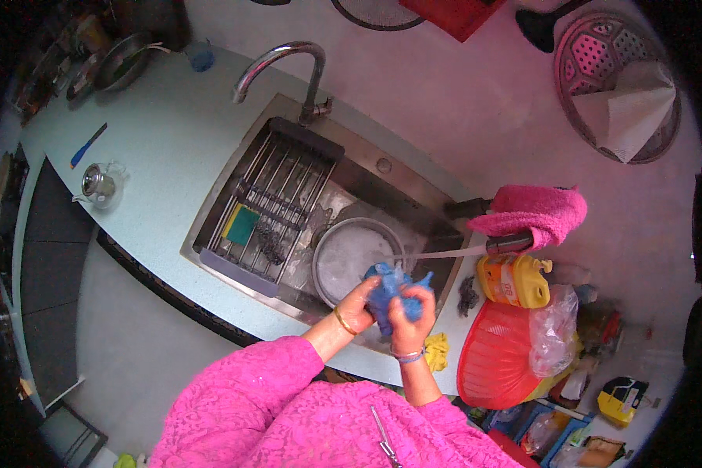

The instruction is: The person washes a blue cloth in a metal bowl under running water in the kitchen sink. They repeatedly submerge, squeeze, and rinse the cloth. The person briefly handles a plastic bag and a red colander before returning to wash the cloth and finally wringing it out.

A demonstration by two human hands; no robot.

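A wet blue cloth (386, 286) is bunched between my two hands over the near edge of the sink. My left hand (360, 307), with a gold-coloured bangle at its wrist, grips the cloth from the left. From the right, my right hand (414, 319) squeezes it, thumb pressed on top. Just beyond the cloth, a round metal basin (357, 257) of cloudy, sudsy water sits in the stainless-steel sink (374, 155). A stream of water (444, 254) runs from a black tap (510, 241) on the right towards the basin and cloth.
A drying rack (281, 187) spans the sink's left part, carrying a green-and-yellow sponge (241, 225) and a scouring pad (271, 243). A chrome gooseneck faucet (316, 70) arches behind. Right: a pink towel (532, 216), yellow jug (513, 281), red basket (494, 357) and yellow cloth (437, 351).
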